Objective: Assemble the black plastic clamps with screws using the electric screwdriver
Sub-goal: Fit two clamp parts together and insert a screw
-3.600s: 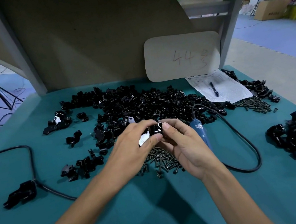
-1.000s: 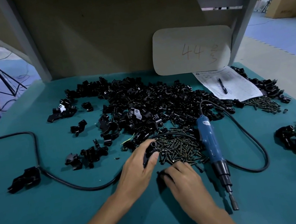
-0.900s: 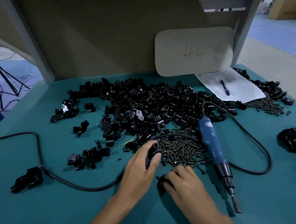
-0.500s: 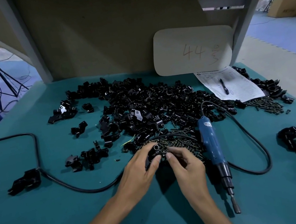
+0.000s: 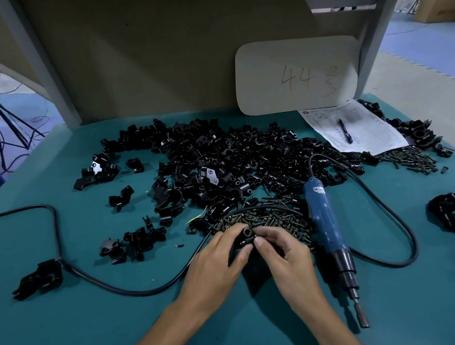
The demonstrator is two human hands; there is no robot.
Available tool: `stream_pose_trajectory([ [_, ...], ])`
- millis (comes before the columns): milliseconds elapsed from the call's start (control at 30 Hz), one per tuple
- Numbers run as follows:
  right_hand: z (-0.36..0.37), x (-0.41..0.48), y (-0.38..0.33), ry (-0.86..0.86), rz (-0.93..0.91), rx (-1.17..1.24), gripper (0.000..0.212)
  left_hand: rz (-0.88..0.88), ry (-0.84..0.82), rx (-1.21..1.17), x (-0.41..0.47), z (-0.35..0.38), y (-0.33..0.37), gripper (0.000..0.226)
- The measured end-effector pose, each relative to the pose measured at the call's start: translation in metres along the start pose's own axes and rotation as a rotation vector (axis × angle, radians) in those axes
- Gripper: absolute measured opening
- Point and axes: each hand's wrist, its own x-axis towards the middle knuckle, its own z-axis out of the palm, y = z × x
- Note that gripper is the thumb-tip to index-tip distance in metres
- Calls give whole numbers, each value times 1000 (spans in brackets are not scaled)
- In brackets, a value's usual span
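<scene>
Both hands have come together since the earlier frames, when the right one was down on the bench picking at the screws. Now the left hand (image 5: 214,264) pinches a small black plastic clamp (image 5: 244,239) between thumb and fingers, its round socket facing up, just in front of the heap of dark metal screws (image 5: 272,219). Touching it from the other side, the right hand (image 5: 285,255) has its fingertips curled closed against the clamp; it probably carries a screw, though none shows clearly between the fingers.

Judging by this, the step in hand is seating a screw in the clamp's hole by hand. Next the right hand would need to let go and pick up the blue electric screwdriver (image 5: 330,233), which lies just to its right on the teal bench (image 5: 66,332), bit pointing toward the person, black cord looping away. Beyond lies the big pile of loose black clamp parts (image 5: 233,159).
</scene>
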Motion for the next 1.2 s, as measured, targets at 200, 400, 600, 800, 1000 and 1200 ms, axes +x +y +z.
stream_pose_trajectory([
  [200, 2, 0, -2, -42, 13, -112, 19, 9, -22, 17, -1, -1, 1, 42],
  [400, 5, -4, -2, -18, -72, -201, 18, 16, -34, -20, -2, -2, 3, 41],
  [600, -2, 0, 1, -50, -70, -117, 19, 2, -28, -66, 0, -3, 1, 39],
  [800, -4, 3, -7, -78, -15, -184, 22, 28, -28, -21, -2, -3, 3, 40],
  [1000, -14, 10, -21, -128, -136, -550, 48, 52, -60, 56, -3, -4, 6, 43],
  [1200, -76, 31, -32, 193, 58, -1019, 65, 12, -52, 32, -3, -3, 2, 48],
])
